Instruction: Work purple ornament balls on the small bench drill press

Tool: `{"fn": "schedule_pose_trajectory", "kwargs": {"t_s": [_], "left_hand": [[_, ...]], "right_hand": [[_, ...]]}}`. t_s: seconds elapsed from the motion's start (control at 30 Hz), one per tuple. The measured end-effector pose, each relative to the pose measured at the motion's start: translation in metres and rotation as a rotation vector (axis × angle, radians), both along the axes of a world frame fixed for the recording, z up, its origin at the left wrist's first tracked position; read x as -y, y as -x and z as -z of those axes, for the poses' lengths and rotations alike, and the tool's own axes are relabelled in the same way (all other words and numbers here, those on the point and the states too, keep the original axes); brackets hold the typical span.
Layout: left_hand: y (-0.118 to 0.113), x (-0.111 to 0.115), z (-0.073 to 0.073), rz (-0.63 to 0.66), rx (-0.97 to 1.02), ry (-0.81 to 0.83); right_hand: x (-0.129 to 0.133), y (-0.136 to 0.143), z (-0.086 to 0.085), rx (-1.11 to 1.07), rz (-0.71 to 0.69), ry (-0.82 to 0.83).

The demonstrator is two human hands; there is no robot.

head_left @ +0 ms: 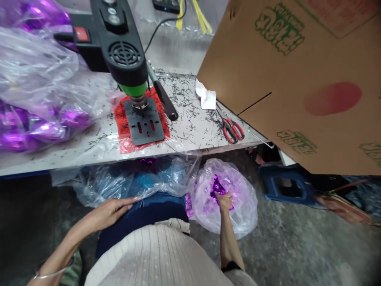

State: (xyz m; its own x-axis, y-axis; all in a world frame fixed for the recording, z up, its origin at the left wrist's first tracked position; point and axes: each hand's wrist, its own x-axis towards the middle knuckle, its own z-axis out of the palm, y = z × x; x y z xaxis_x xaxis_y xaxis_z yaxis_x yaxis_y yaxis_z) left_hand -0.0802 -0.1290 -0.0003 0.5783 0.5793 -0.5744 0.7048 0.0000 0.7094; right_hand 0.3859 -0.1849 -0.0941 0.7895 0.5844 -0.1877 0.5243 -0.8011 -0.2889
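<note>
My right hand (225,200) is down at a translucent plastic bag (245,212) standing on the floor below the bench. Its fingers are closed on a shiny purple foil-like piece (218,186) at the bag's opening. More purple shows through the bag's wall. Over my lap, my left hand (117,210) has its fingers together at the edge of a clear plastic bag (169,188), which it appears to pinch. Bluish round shapes show dimly inside that lap bag. What exactly the purple piece is, I cannot make out.
On the white bench (190,137) stands a black and green drill-like machine (127,59) over a slotted metal plate (145,135). Red-handled scissors (233,130), a white paper scrap (206,95) and black clippings lie nearby. A large cardboard box (291,79) overhangs the right. Bagged purple items (44,123) fill the left.
</note>
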Motion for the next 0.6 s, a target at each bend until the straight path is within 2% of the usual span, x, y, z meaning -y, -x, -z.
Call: {"fn": "schedule_pose_trajectory", "kwargs": {"t_s": [0.03,0.13,0.2,0.27,0.33,0.37,0.4,0.43,0.5,0.6], "left_hand": [[0.001,-0.001,-0.007,0.012,0.013,0.013],[0.000,-0.007,-0.025,0.023,0.024,0.033],[0.000,-0.012,-0.031,-0.024,0.030,0.021],[0.003,-0.018,-0.028,-0.137,0.003,-0.029],[0.008,-0.026,-0.015,-0.296,-0.104,-0.175],[0.012,-0.031,-0.006,-0.364,-0.195,-0.321],[0.015,-0.035,0.004,-0.387,-0.294,-0.502],[0.018,-0.040,0.016,-0.342,-0.368,-0.626],[0.020,-0.047,0.038,-0.289,-0.369,-0.654],[0.015,-0.050,0.066,-0.214,-0.339,-0.629]], "right_hand": [[-0.005,0.001,-0.001,0.026,-0.030,-0.022],[-0.031,0.021,-0.011,0.085,-0.204,-0.234],[-0.057,0.047,-0.021,0.084,-0.393,-0.377],[-0.083,0.080,-0.033,0.041,-0.636,-0.481],[-0.107,0.117,-0.044,-0.015,-0.891,-0.525],[-0.117,0.133,-0.048,-0.033,-1.000,-0.529],[-0.125,0.148,-0.051,-0.037,-1.082,-0.526],[-0.131,0.160,-0.054,-0.026,-1.132,-0.522],[-0.137,0.173,-0.059,0.016,-1.169,-0.502],[-0.133,0.170,-0.068,0.089,-1.154,-0.442]]}}
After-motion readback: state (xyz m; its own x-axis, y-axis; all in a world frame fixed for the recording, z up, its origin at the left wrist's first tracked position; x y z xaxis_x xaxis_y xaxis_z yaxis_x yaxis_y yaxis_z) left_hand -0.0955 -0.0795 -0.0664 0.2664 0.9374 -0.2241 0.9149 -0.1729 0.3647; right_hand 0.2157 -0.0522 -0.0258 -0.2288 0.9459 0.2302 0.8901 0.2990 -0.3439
